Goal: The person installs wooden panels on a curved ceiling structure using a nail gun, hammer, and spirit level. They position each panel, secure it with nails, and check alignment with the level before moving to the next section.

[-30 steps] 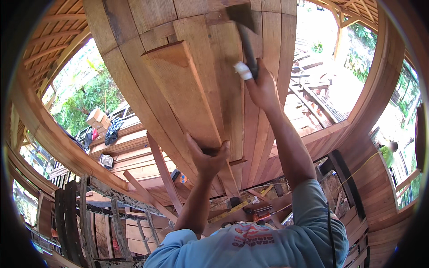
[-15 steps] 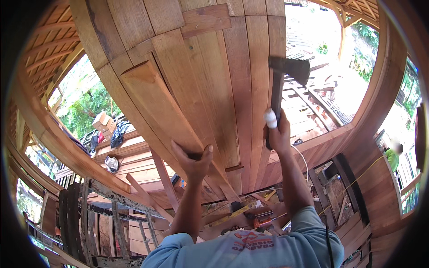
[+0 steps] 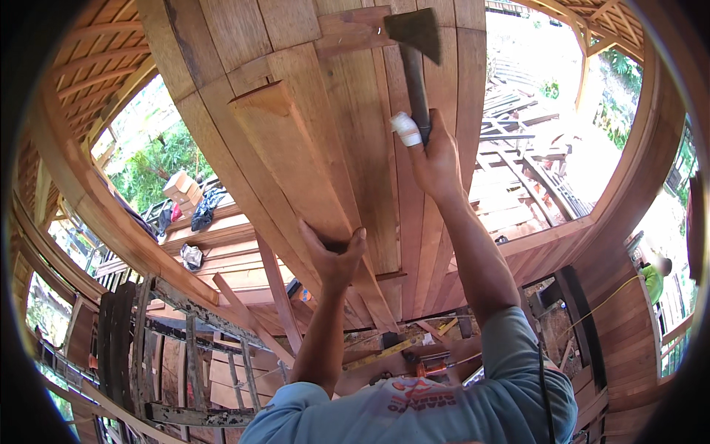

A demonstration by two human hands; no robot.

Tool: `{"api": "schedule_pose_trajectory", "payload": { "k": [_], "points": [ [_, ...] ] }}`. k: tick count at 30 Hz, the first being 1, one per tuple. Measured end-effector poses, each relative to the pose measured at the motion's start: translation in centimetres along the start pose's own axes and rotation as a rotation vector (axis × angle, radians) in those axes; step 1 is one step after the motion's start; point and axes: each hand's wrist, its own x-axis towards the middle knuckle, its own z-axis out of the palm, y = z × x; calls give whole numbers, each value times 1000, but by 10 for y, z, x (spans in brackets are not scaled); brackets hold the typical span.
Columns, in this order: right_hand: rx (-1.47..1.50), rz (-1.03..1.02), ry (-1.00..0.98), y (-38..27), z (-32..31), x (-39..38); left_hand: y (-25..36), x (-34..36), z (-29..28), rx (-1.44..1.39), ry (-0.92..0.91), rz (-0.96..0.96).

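Note:
My left hand (image 3: 331, 259) grips a loose wooden plank (image 3: 296, 163) near its lower part, thumb on the right edge and fingers on the left. The plank slants across a surface of fitted boards (image 3: 373, 140), its cut upper end toward the far left. Raised to the right of the plank is a hatchet (image 3: 416, 74), its handle held in my right hand (image 3: 438, 163). The dark hatchet head points up and away, with the flared blade to the right. White wrapping covers the thumb of my right hand.
A worn ladder-like frame (image 3: 191, 355) stands at lower left. Below the boards lie an orange tool (image 3: 433, 368) and wood scraps. Cardboard boxes (image 3: 183, 191) sit outside at left, timber stacks (image 3: 525, 177) at right. A person in green (image 3: 652, 283) is at far right.
My right hand has swung the hatchet up and to the left, closer to the plank. The left hand keeps its grip on the plank. The whole view has shifted slightly.

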Motion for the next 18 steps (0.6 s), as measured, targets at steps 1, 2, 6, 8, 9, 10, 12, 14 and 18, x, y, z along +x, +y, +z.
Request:
{"api": "schedule_pose_trajectory", "payload": {
  "k": [1, 2, 6, 8, 9, 10, 12, 14, 18],
  "points": [
    [-16, -4, -20, 7, 0, 3, 5, 0, 2, -37, -8, -30],
    [-34, -8, -40, 11, -3, 3, 12, 1, 4, -75, -17, -61],
    [172, 293, -177, 14, -32, -18, 5, 1, 10, -27, 12, -11],
    [322, 395, -138, 34, -43, -54, 0, 2, 2, 40, 49, 13],
    [380, 452, -157, 41, -46, -78, -3, 4, -8, 93, 80, 34],
    [431, 490, -138, 70, -56, -110, -2, 2, -3, 49, 69, 54],
    [433, 623, -61, 132, -78, -186, 14, 1, 5, -11, 68, 97],
    [238, 736, 60, 181, -96, -259, 13, -4, -4, -32, 41, 112],
    [-233, 971, 20, 260, -141, -353, 27, -8, -7, 72, 30, 160]
  ]
}}
